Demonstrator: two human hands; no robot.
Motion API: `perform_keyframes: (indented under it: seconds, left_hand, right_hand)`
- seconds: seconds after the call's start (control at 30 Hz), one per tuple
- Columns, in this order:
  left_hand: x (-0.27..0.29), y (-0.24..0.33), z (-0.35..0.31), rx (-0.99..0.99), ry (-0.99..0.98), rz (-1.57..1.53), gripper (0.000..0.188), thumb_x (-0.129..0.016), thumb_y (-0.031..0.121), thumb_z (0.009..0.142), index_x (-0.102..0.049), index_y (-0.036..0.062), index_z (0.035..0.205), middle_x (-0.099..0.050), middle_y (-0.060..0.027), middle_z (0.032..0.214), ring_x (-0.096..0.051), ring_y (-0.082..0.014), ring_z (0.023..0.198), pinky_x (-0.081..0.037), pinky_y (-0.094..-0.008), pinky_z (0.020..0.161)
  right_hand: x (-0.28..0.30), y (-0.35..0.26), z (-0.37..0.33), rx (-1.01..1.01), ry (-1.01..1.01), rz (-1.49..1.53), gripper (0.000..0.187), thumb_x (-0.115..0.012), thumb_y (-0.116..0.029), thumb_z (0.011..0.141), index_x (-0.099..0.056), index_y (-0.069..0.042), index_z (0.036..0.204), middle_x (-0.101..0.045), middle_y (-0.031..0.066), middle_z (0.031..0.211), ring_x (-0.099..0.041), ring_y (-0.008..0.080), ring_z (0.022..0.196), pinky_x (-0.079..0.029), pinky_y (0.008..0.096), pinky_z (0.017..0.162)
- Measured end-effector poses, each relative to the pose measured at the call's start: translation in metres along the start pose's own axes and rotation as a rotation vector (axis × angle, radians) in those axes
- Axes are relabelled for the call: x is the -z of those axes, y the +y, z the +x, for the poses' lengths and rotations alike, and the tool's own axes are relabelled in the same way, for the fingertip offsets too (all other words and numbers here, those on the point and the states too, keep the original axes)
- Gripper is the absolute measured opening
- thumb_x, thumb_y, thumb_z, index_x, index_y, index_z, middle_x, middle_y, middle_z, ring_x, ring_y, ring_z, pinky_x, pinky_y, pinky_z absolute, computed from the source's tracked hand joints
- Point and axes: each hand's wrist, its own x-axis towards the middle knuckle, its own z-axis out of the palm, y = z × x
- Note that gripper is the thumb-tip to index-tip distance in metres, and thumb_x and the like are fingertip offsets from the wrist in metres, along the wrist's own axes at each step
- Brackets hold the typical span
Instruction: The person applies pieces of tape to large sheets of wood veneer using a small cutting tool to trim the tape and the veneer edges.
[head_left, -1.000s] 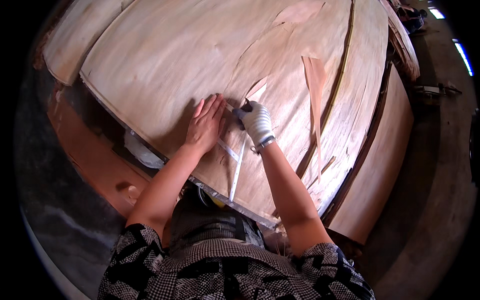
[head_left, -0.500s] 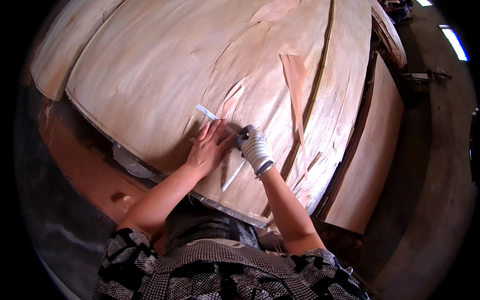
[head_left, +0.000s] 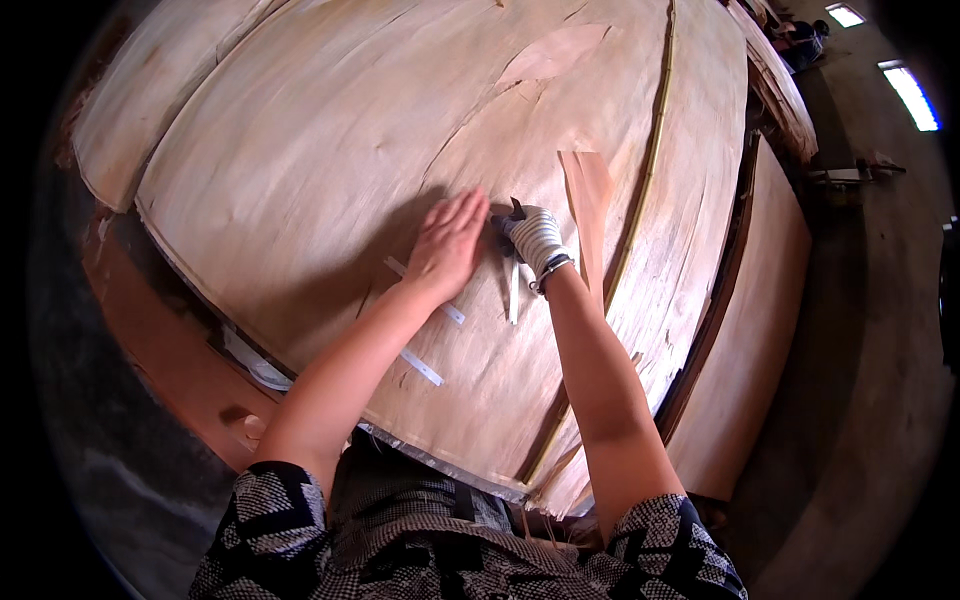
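A large pale wood veneer sheet [head_left: 300, 170] spreads in front of me, with splits along its grain. My bare left hand [head_left: 448, 248] lies on it, fingers stretched out together and pointing away from me. Just right of it, my right hand [head_left: 537, 240], in a striped glove with dark fingertips, is closed on a narrow white tape strip [head_left: 514, 293] that hangs toward me. Its fingertips are partly hidden. Short tape pieces lie flat on the veneer: one [head_left: 421, 367] below my left wrist, another [head_left: 452, 313] partly under my left forearm.
A loose reddish veneer strip [head_left: 586, 190] lies right of my glove. Beyond it runs a thin yellowish jointed stick [head_left: 650, 180]. More veneer stands at the right [head_left: 750, 310] and far left [head_left: 160, 90]. Another person [head_left: 798, 42] shows at the far upper right.
Both hands have moved farther up the sheet, away from my body. Tape pieces that my left hand and arm partly covered now show on the veneer; the view has shifted slightly.
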Motion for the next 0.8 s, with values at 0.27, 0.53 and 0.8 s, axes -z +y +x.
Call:
perform_keyframes:
  seconds: [0.27,0.53,0.8]
  left_hand:
    - [0.014,-0.018,0.028,0.099,-0.444,-0.235,0.035,-0.047,0.013,0.084,-0.051,0.0035,0.118,-0.045,-0.0116,0.129,-0.04,-0.0235,0.121,-0.028,-0.0359,0.103]
    - [0.016,-0.012,-0.069,0.024,-0.23,0.144,0.065,-0.045,0.045,0.084,-0.027,0.011,0.137,-0.019,-0.007,0.145,-0.013,-0.0226,0.134,-0.007,-0.0433,0.109]
    - [0.069,-0.011,-0.061,0.156,0.174,-0.687,0.042,-0.041,0.021,0.092,-0.036,0.0076,0.132,-0.04,-0.0136,0.132,-0.039,-0.0286,0.121,-0.028,-0.039,0.101]
  right_hand:
    - [0.039,-0.006,-0.034,0.218,0.245,-0.278,0.012,-0.055,-0.014,0.081,-0.059,-0.003,0.083,-0.062,0.0146,0.068,-0.06,0.0244,0.058,-0.047,0.0348,0.053]
    - [0.056,0.037,-0.259,-0.055,0.25,0.517,0.018,-0.059,-0.015,0.083,-0.057,-0.005,0.097,-0.064,0.0072,0.081,-0.054,0.0079,0.055,-0.042,0.0181,0.049]
    - [0.041,0.108,-0.44,-0.313,0.526,0.875,0.014,-0.064,-0.017,0.08,-0.057,-0.009,0.089,-0.061,0.005,0.074,-0.054,0.0101,0.054,-0.04,0.0193,0.042]
